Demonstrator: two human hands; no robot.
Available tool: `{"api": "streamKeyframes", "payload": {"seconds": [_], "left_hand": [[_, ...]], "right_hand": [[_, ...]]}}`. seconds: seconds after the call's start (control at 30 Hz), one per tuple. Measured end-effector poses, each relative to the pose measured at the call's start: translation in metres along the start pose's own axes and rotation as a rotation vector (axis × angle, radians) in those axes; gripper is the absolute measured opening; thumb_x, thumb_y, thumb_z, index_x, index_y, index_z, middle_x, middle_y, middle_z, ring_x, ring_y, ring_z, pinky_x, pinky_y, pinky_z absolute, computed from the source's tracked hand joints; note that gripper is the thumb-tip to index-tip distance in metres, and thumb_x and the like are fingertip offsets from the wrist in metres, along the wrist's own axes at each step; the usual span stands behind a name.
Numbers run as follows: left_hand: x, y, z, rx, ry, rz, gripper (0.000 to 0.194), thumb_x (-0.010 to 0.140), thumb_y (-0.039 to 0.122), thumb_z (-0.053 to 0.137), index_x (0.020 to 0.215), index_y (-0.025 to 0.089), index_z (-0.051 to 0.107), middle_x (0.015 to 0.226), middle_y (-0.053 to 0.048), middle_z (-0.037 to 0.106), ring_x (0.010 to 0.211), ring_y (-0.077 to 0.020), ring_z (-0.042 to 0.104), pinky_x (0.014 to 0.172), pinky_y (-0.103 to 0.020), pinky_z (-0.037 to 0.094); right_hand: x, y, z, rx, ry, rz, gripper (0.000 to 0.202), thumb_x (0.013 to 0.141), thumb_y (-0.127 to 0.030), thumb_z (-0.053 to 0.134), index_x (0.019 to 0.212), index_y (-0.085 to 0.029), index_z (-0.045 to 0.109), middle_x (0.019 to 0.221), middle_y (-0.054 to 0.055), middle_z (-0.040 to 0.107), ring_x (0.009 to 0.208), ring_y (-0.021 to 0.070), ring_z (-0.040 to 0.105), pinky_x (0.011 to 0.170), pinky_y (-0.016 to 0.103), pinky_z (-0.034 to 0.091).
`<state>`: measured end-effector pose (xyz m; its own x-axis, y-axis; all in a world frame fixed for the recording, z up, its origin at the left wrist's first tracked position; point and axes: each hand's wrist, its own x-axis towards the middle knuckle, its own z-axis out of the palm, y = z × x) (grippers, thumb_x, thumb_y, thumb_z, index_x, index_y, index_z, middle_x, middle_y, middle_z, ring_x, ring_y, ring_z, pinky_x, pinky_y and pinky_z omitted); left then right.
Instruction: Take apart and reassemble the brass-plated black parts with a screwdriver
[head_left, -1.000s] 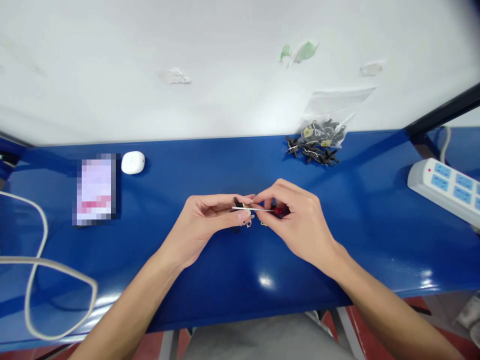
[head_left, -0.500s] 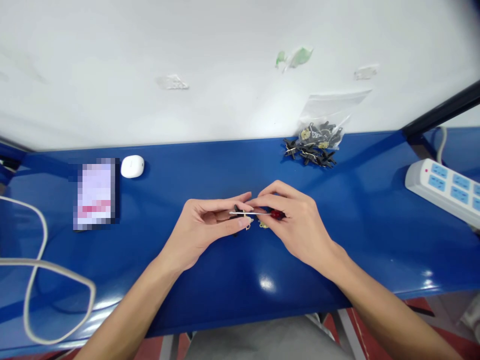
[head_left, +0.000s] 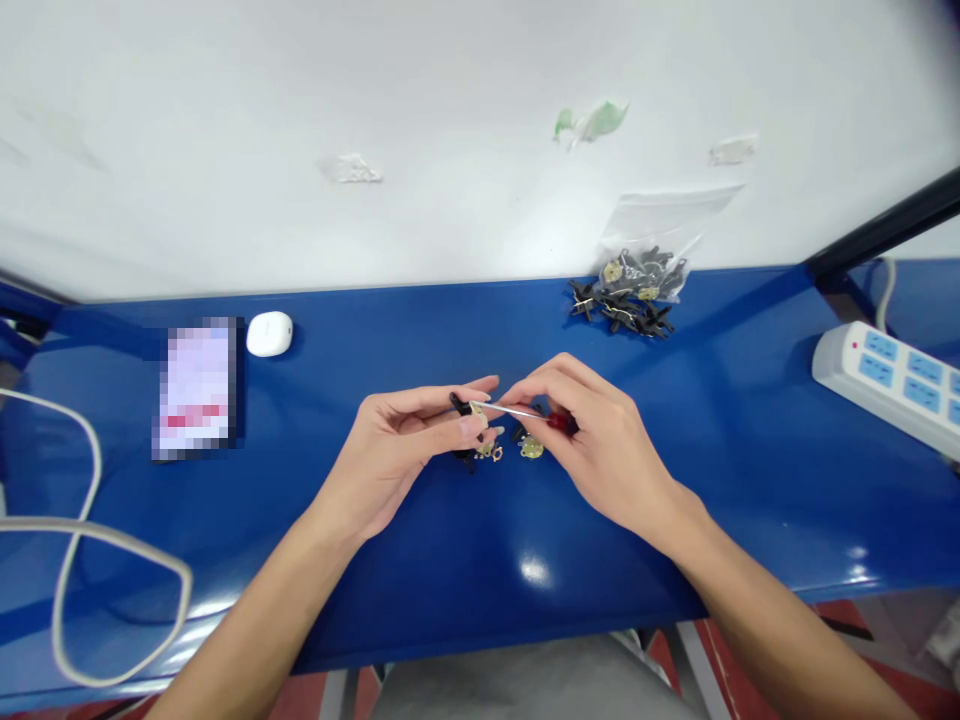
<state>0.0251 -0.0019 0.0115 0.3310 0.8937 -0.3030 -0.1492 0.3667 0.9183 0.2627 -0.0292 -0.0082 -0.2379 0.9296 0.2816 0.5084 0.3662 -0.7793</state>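
Note:
My left hand pinches a small part with a black arm and a pale yellowish piece between thumb and fingers. In my right hand is a screwdriver with a red handle and a thin metal shaft. Its tip points left and meets the upper edge of the pale piece; exact contact is too small to tell. On the table below the hands lie a yellowish disc-like piece, a small copper-coloured ring and more black parts, partly hidden by the fingers.
Black parts lie at the back right beside a clear plastic bag holding more. At left are a phone with a blurred screen, a white earbud case and a white cable. A power strip stands at far right.
The black arm of the held part has come into view above my left thumb. The screwdriver now slants, its tip higher and against the part. The pieces beneath show more.

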Motion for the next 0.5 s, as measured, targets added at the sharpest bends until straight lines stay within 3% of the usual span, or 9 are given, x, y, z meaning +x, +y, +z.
{"api": "streamKeyframes", "payload": {"seconds": [0.1, 0.27, 0.5], "left_hand": [[0.002, 0.0, -0.001, -0.042, 0.081, 0.03, 0.018, 0.086, 0.025, 0.105, 0.103, 0.021, 0.098, 0.13, -0.013, 0.092, 0.117, -0.0359, 0.088, 0.104, -0.046, 0.074], [0.004, 0.0, -0.005, -0.124, 0.204, 0.084, 0.015, 0.091, 0.021, 0.101, 0.104, 0.022, 0.096, 0.114, -0.007, 0.093, 0.112, -0.0284, 0.088, 0.109, -0.04, 0.071], [0.004, 0.0, -0.005, -0.172, 0.198, 0.071, 0.018, 0.089, 0.02, 0.103, 0.105, 0.02, 0.096, 0.112, -0.007, 0.093, 0.108, -0.0269, 0.088, 0.106, -0.039, 0.072]], "right_hand": [[0.001, 0.002, -0.001, -0.009, 0.025, 0.006, 0.008, 0.114, -0.021, 0.07, 0.114, -0.025, 0.077, 0.106, 0.005, 0.076, 0.076, 0.0164, 0.062, 0.071, 0.032, 0.054], [0.001, 0.006, 0.002, -0.027, -0.006, 0.016, 0.008, 0.11, -0.016, 0.075, 0.108, -0.023, 0.079, 0.098, 0.002, 0.078, 0.071, 0.0139, 0.062, 0.068, 0.03, 0.051], [0.0, 0.005, 0.01, -0.073, -0.045, 0.035, 0.011, 0.11, -0.017, 0.074, 0.103, -0.023, 0.081, 0.094, 0.001, 0.079, 0.071, 0.0143, 0.067, 0.067, 0.031, 0.049]]}}
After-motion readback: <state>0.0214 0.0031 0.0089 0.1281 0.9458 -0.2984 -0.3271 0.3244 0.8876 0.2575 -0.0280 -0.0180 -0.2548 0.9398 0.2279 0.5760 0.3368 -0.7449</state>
